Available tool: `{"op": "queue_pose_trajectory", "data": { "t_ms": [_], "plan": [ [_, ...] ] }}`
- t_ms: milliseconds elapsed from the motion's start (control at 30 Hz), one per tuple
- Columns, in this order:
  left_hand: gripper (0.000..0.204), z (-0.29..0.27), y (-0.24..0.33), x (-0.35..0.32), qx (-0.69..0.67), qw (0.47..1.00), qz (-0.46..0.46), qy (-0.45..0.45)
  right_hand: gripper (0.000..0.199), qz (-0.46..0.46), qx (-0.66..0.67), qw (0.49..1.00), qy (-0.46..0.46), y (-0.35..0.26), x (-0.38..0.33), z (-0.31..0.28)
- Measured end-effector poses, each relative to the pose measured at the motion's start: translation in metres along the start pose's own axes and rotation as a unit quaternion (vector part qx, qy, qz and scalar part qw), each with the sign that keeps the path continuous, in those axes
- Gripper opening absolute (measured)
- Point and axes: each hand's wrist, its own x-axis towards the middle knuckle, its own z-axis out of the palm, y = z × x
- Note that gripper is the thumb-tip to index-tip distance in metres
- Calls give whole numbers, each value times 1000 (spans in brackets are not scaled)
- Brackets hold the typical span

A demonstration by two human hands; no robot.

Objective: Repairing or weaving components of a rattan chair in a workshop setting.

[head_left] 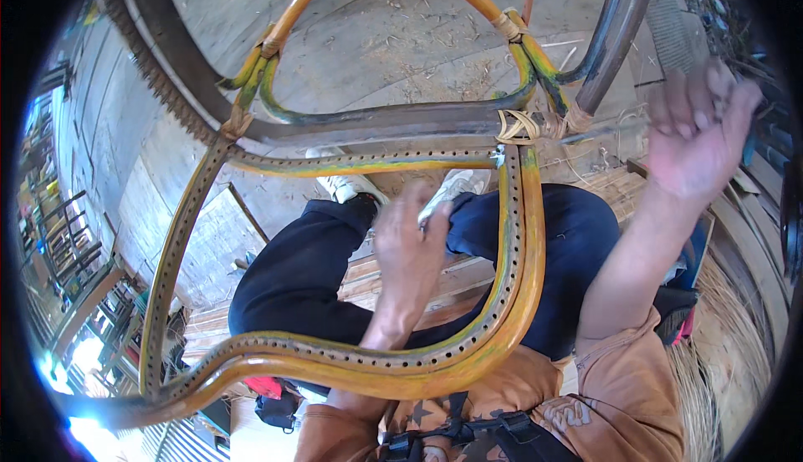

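Note:
A rattan chair frame [519, 278] lies over my lap, its yellow-orange seat rim pierced by a row of small holes. Dark bent legs [401, 119] and cane bindings [519, 127] sit at its far side. My left hand [410, 245] reaches through the open seat, back toward the camera, fingers curled and blurred; what it holds is hidden. My right hand [698, 132] is raised to the right of the frame's bound corner, fingers up and blurred. A thin pale strand [611, 132] runs from that corner toward it; I cannot tell if the hand grips it.
I sit on a wooden plank floor [393, 35] scattered with shavings, white shoes [347, 184] under the frame. A bundle of pale cane strands [736, 353] lies at my right. Other chair frames [75, 245] stand at the far left.

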Motion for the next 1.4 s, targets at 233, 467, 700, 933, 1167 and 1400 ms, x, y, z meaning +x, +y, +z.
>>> {"op": "queue_pose_trajectory", "data": {
  "t_ms": [233, 467, 700, 933, 1167, 1400],
  "plan": [
    [62, -22, 1, 35, 375, 846, 282, 255, 37, -69, 63, 989, 114, -26, -55, -40],
    [51, -22, 2, 45, 367, 803, 358, 305, 43, -62, 89, 961, 253, -20, -130, -127],
    [34, -51, 59, 114, 292, 706, 551, 336, 47, -25, 113, 960, 257, -8, -189, -163],
    [38, -74, 155, 143, 424, 671, 493, 356, 47, 71, 59, 957, 276, 0, -204, -145],
    [41, -63, 155, 148, 391, 688, 502, 348, 41, 81, 164, 935, 304, 18, -178, -141],
    [52, -53, 171, 141, 405, 687, 508, 326, 51, 111, 124, 933, 318, 36, -151, -109]
  ]
}}
